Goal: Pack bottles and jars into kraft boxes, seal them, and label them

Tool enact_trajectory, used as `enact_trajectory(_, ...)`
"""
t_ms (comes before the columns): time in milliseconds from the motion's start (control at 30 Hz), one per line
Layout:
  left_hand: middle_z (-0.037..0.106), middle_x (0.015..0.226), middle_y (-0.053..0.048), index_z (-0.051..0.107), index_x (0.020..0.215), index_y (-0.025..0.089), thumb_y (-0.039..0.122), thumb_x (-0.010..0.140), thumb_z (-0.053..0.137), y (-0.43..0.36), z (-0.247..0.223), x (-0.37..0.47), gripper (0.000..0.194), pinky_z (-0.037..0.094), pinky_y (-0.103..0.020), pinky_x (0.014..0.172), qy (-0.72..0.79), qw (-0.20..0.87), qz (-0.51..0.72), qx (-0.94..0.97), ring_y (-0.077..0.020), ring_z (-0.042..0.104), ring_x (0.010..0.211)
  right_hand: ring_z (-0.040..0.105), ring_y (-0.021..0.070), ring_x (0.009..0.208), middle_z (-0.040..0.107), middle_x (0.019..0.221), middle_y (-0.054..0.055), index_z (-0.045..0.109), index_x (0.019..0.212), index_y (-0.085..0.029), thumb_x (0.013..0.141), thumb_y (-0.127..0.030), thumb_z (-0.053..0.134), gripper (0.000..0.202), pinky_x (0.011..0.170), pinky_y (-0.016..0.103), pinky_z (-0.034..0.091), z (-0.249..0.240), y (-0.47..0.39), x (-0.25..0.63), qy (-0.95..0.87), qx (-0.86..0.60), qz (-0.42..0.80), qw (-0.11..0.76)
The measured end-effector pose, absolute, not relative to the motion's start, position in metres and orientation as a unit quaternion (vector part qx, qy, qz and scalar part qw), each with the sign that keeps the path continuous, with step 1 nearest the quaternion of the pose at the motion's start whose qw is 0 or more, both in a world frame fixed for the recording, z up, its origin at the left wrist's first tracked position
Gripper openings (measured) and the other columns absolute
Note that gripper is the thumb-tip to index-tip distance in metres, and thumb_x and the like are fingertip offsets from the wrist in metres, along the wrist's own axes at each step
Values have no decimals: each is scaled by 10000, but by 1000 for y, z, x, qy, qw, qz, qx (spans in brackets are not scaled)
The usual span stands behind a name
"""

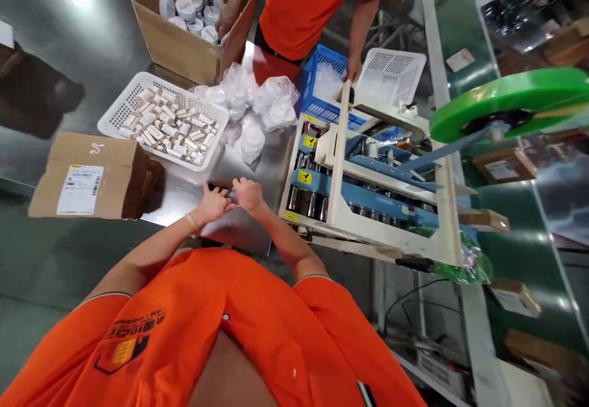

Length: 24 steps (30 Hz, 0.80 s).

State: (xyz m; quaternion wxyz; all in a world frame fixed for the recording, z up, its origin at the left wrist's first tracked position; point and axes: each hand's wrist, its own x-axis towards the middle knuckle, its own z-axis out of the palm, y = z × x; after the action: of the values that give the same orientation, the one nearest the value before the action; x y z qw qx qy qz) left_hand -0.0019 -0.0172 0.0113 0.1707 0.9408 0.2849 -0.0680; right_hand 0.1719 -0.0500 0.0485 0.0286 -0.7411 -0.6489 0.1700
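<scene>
Both hands are close together over the metal table's front edge. Between them is a small brown cardboard piece (221,183), partly hidden by the fingers. My left hand (214,203) has its fingers curled on the near left side of this piece. My right hand (248,193) pinches its right side. Beyond them stands a white perforated tray (108,126) full of small labelled vials (168,126). Clear plastic bags with white round items (252,139) lie just past my right hand. A taped, labelled cardboard box (110,177) sits to the left.
A taping machine (338,192) with rollers and a green tape reel (506,106) stands at the right. Across the table, a person in orange (308,8) reaches into a carton (179,45) of white tubs and toward a blue crate (329,57). Boxes lie on a green conveyor.
</scene>
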Motion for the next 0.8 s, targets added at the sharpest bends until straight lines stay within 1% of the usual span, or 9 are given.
enact_trajectory(100,773,1360,-139,890,1117,282,456,1109,597,-31,7,15,340,167,-853,1272,247,172,-74,951,-397,657,1246,781,265,1010,835,1065,146,815,1053,-173,1065,-200,626,191,891,322,577,40,-96,221,-524,-818,147,188)
enact_trajectory(200,784,1324,-151,875,1188,270,451,1112,592,-38,6,30,344,143,-887,1260,247,172,-80,950,-397,673,1223,739,226,791,795,831,67,777,924,-165,933,-131,705,80,769,295,562,21,-117,245,-423,-833,259,246)
enact_trajectory(267,781,1349,-154,864,1227,272,445,1108,597,-39,6,36,340,131,-906,1250,252,171,-83,949,-399,674,1225,725,202,765,783,814,30,773,931,-165,866,-102,747,94,745,270,549,7,-112,239,-427,-804,340,238)
enact_trajectory(333,780,1370,-160,860,1233,270,439,1099,608,-39,6,38,331,123,-913,1246,255,174,-82,948,-409,663,1252,738,195,837,803,887,25,789,973,-171,852,-82,750,156,793,261,550,-2,-99,225,-474,-771,370,209)
enact_trajectory(433,772,1414,-162,849,1226,265,423,1075,633,-33,6,29,307,163,-888,1258,251,215,-43,943,-429,607,1369,753,206,992,836,1027,57,824,1023,-170,939,-84,675,192,919,278,548,-3,-88,214,-579,-712,366,154)
enact_trajectory(533,734,1488,-139,798,1251,245,406,1094,566,-15,1,2,324,331,-737,1291,292,306,78,903,-364,567,1459,738,229,1151,833,1201,100,842,1139,-159,1050,-172,633,228,1045,320,538,1,-102,226,-665,-644,352,136)
enact_trajectory(633,703,1501,-159,690,1389,189,483,1078,576,8,-14,-25,443,521,-550,1209,404,404,175,802,-302,606,1428,692,260,1308,785,1375,125,840,1219,-184,1042,-221,710,223,1144,371,522,-1,-128,239,-720,-596,336,119)
enact_trajectory(733,758,1386,-163,635,1453,148,585,987,720,15,-34,-25,644,600,-447,1112,407,540,122,727,-283,680,1329,662,257,1377,753,1442,127,843,1199,-201,1059,-162,664,230,1181,373,509,-9,-139,238,-737,-592,312,96)
enact_trajectory(800,785,1311,-155,628,1443,138,602,954,763,9,-45,-10,687,616,-435,1084,398,595,107,690,-267,723,1237,688,251,1339,783,1368,124,844,1179,-198,1081,-139,624,248,1165,361,521,-11,-134,232,-732,-605,304,72)
